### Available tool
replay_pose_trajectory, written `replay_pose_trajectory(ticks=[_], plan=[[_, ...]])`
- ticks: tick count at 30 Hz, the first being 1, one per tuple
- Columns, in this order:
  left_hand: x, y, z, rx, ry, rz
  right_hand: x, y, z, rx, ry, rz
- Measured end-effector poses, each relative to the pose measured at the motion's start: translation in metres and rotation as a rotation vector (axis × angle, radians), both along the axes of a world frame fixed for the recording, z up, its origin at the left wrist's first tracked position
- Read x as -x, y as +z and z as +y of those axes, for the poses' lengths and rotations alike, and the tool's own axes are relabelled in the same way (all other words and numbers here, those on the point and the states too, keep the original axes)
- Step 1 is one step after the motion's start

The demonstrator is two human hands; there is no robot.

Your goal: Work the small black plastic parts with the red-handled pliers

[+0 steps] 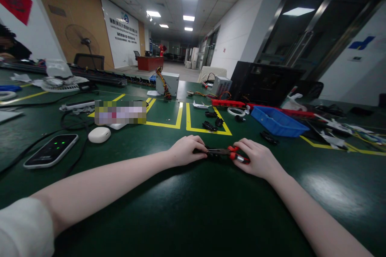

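White sleeve (25, 229): bunching around the left arm.
Right hand (257, 157): holding red-handled pliers (233, 154) above the green surface (193, 217), its grip wrapped around the handles.
Left hand (187, 151): curling its grip beside the plier tips; whether it is pinching anything, I cannot tell.
Black bundles (209, 125): lying beyond.

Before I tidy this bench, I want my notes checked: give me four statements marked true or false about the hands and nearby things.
1. The right hand holds the pliers. True.
2. The left hand is well away from the pliers. False: its fingers are at the tips.
3. The tray is red. False: the tray is blue.
4. The white case lies beside the device with green lights. True.
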State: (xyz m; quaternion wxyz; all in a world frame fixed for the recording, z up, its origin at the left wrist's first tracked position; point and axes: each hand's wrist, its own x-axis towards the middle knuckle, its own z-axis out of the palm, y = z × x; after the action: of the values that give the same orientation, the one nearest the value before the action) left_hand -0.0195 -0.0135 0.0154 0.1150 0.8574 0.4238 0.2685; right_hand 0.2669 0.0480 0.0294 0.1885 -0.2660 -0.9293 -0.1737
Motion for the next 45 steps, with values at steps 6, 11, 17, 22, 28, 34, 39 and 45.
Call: replay_pose_trajectory(ticks=[6, 11, 17, 22, 28, 34, 39, 45], plan=[[-0.0007, 0.0028, -0.0005, 0.026, 0.016, -0.007, -0.0012, 0.001, -0.0001, 0.006, 0.0, -0.02], [-0.0014, 0.004, -0.0018, 0.035, 0.039, -0.01, -0.0025, 0.0005, 0.0015, -0.036, 0.003, -0.018], [-0.001, 0.0057, -0.0033, 0.042, 0.071, -0.016, -0.0021, 0.0015, 0.0024, -0.074, 0.009, -0.019], [-0.001, 0.0059, -0.0031, 0.041, 0.067, -0.017, 0.0003, 0.0034, 0.0017, -0.083, 0.018, -0.024], [-0.0015, 0.0035, -0.0015, 0.02, 0.042, -0.048, 0.0005, 0.0058, 0.0003, -0.078, 0.015, -0.05], [-0.0004, 0.0027, -0.0008, 0.036, 0.02, -0.067, -0.0004, 0.0057, 0.0009, -0.073, 0.023, -0.052], [0.0007, 0.001, 0.0009, 0.038, 0.017, -0.059, -0.0026, 0.0075, 0.0031, -0.096, 0.043, -0.059], [0.0005, -0.0001, 0.002, 0.029, 0.015, -0.075, -0.003, 0.0088, 0.0018, -0.104, 0.051, -0.047]])
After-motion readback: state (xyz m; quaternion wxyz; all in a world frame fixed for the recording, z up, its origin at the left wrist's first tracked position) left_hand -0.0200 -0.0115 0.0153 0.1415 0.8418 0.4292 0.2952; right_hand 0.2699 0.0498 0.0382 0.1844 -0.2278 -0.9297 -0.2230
